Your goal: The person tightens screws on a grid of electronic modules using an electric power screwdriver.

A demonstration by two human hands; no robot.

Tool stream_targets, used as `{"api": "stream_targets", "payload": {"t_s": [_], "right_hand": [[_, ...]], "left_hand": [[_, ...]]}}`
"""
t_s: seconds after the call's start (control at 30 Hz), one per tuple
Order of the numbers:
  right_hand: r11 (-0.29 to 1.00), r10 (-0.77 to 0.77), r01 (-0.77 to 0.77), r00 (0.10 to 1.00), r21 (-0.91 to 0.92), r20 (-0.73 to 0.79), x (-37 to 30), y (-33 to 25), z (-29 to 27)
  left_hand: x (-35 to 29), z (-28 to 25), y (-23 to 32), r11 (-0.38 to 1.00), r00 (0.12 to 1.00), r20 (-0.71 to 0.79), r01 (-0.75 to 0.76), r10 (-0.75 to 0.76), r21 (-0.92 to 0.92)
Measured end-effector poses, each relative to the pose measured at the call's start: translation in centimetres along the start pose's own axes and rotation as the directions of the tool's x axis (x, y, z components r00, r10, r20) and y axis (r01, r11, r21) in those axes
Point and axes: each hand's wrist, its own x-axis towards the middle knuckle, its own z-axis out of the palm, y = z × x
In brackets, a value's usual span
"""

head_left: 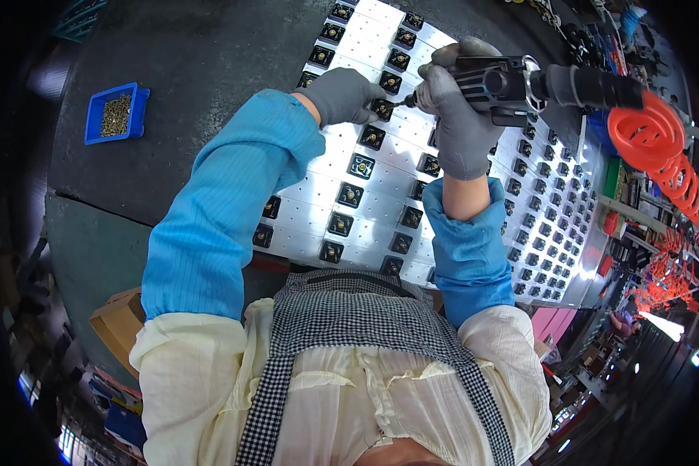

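In my right hand [464,124], gloved in grey, is a black power screwdriver [485,84] lying nearly level, its bit pointing left. The bit's tip meets a black square part [383,110] with a brass-coloured centre, on a silver metal panel [307,203]. My left hand [340,95], also in a grey glove, reaches to that same part from the left. Its fingers are pressed together at the part's edge, near the bit; whatever they pinch is hidden. More black square parts [361,165] sit in rows along the panels.
A blue tray [137,113] of small brass-coloured screws [116,116] stands on the dark table [171,54] at left. A red coiled hose [652,136] hangs at right, beside the screwdriver's rear end. Further panels with black parts spread right. A cardboard box [119,326] is at lower left.
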Motion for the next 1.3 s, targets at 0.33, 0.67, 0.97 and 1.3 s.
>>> {"api": "stream_targets", "payload": {"t_s": [0.33,0.67,0.97,1.3], "right_hand": [[0.992,-0.001,0.004,1.0,0.125,-0.021,0.3,0.4,-0.8],[0.994,0.009,-0.026,0.986,0.105,0.164,0.1,0.6,-1.1],[0.996,0.046,-0.053,0.995,0.07,0.093,0.4,0.6,-0.3],[0.999,0.035,-0.035,0.999,0.041,0.011,-0.1,1.5,0.1]], "left_hand": [[0.1,0.5,-0.5,0.998,0.999,-0.041,-0.009,0.007,-0.057],[0.1,0.4,-0.7,0.991,0.998,-0.046,-0.036,0.03,-0.129],[0.3,-0.2,0.2,1.0,0.999,0.023,0.021,-0.022,0.018],[0.3,-0.3,0.4,0.997,0.997,0.069,0.041,-0.045,0.058]]}}
